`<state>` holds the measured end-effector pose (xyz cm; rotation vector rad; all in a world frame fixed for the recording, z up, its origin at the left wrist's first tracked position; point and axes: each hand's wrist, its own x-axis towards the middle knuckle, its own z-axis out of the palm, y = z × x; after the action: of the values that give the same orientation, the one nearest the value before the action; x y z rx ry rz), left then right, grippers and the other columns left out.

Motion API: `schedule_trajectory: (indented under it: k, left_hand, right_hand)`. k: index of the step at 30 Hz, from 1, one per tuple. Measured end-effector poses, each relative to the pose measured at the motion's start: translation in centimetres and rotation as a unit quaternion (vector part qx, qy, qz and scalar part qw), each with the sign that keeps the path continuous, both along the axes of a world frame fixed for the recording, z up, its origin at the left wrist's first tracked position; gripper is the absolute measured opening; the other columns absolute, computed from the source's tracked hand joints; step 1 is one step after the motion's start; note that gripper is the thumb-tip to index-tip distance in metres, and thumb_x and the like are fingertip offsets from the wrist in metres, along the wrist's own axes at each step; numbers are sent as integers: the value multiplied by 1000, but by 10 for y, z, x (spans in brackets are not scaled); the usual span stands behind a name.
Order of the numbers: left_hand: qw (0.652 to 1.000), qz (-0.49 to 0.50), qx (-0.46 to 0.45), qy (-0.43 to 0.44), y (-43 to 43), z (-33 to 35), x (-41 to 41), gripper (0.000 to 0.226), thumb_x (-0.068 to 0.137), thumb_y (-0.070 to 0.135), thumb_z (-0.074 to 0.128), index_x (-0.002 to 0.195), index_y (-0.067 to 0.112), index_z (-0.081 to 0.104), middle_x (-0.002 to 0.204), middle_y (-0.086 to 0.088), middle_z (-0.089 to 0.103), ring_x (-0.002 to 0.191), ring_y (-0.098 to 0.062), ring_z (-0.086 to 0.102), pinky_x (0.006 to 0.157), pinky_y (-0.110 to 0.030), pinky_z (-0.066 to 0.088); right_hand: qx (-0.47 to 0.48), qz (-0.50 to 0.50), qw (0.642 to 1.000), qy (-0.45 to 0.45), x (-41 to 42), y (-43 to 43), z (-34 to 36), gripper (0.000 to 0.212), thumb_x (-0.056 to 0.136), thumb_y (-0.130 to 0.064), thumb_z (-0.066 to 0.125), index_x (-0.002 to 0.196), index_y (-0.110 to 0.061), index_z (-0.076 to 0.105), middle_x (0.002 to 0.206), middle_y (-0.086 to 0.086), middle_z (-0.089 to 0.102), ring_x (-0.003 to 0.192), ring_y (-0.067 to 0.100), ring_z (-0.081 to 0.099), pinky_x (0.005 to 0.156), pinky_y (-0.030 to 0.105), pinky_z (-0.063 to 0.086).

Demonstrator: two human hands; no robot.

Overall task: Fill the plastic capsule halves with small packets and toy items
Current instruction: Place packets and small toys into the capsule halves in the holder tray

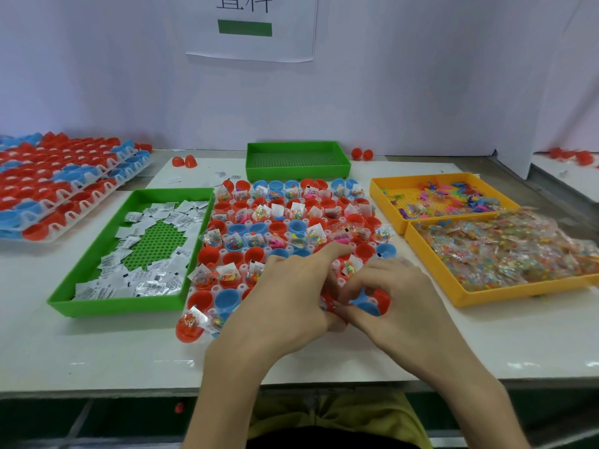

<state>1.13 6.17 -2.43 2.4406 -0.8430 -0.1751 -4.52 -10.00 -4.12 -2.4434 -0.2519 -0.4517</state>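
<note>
A clear holder rack point(227, 251) of red and blue capsule halves lies in the middle of the table; many halves hold clear packets of coloured beads, white packets or small toys. My left hand point(291, 299) and my right hand point(398, 299) meet over the rack's near right corner. Their fingertips pinch a small packet point(327, 303) at a red half beside a blue half point(368, 304); the packet is mostly hidden by my fingers.
Left of the rack, a green tray point(81, 286) holds white packets. An empty green tray point(298, 176) stands behind. At right, one yellow tray point(377, 192) holds small toys, another point(434, 273) holds bead packets. Stacked racks of capsule halves point(58, 183) lie far left. Loose red capsule halves point(184, 162) lie near the wall.
</note>
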Motion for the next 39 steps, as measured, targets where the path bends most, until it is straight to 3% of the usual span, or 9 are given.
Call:
schedule_trajectory:
  k: [8, 11, 20, 24, 28, 31, 34, 36, 39]
  left_hand:
    - [1000, 6, -9, 12, 4, -4, 2, 80, 76, 34, 85, 140, 46, 39, 103, 20, 67, 109, -13, 57, 109, -42, 36]
    - [1000, 4, -14, 22, 5, -3, 1, 78, 77, 32, 85, 138, 47, 40, 101, 21, 65, 107, -12, 57, 104, -44, 43]
    - [999, -2, -40, 8, 10, 5, -4, 68, 80, 33, 82, 136, 47, 46, 100, 23, 65, 106, -2, 58, 106, -37, 43]
    - [994, 26, -109, -2, 35, 18, -2, 50, 84, 25, 77, 127, 44, 59, 94, 24, 66, 99, 7, 60, 88, -12, 46]
    - [974, 149, -160, -50, 92, 24, 22, 31, 90, 21, 68, 113, 42, 68, 95, 21, 71, 92, 7, 64, 80, -18, 48]
    - [956, 275, -94, -42, 132, 13, 54, 24, 94, 20, 66, 113, 35, 69, 116, 8, 71, 99, -4, 64, 86, -37, 50]
    - [943, 330, 33, 23, 155, 2, 83, 40, 92, 22, 71, 131, 21, 63, 140, -9, 58, 118, -28, 58, 102, -49, 46]
    - [940, 330, 75, 48, 158, -3, 92, 45, 88, 23, 76, 130, 20, 64, 138, -12, 58, 116, -31, 58, 102, -48, 47]
    - [939, 336, 65, 18, 154, -8, 96, 22, 83, 24, 81, 102, 28, 71, 121, -9, 62, 101, -26, 59, 94, -44, 50]
  right_hand:
    - [37, 21, 999, -7, -3, -7, 8, 17, 76, -44, 77, 91, -37, 72, 84, -24, 68, 88, 2, 62, 82, 27, 44]
    - [53, 17, 998, -7, -4, -13, 12, 18, 76, -39, 74, 94, -35, 73, 87, -22, 69, 91, 2, 64, 79, 13, 45]
    - [61, 29, 998, 0, -8, -10, 12, 17, 81, -24, 76, 91, -37, 72, 91, -24, 69, 93, 2, 63, 79, 11, 44]
    - [110, -35, 992, -51, -2, -30, 18, 13, 84, -20, 72, 89, -32, 74, 88, -21, 70, 88, 3, 65, 78, 6, 43]
    - [86, -149, 981, -87, 29, -74, 27, 14, 89, -11, 69, 90, -24, 73, 85, -16, 71, 80, -6, 61, 70, 1, 41]
    - [63, -209, 973, -70, 64, -108, 28, 11, 91, -13, 67, 96, -21, 74, 91, -5, 71, 74, -6, 60, 61, 6, 41]
    - [-9, -224, 975, 10, 111, -137, 23, 20, 94, -20, 66, 113, -18, 71, 106, 2, 72, 86, 12, 62, 67, 21, 43]
    - [-71, -221, 969, 81, 144, -152, 16, 32, 95, -24, 64, 126, -14, 66, 123, 8, 68, 105, 23, 62, 82, 29, 46]
    - [-151, -238, 951, 125, 181, -165, 7, 46, 96, -31, 62, 138, -14, 56, 142, 12, 55, 127, 31, 53, 99, 43, 45]
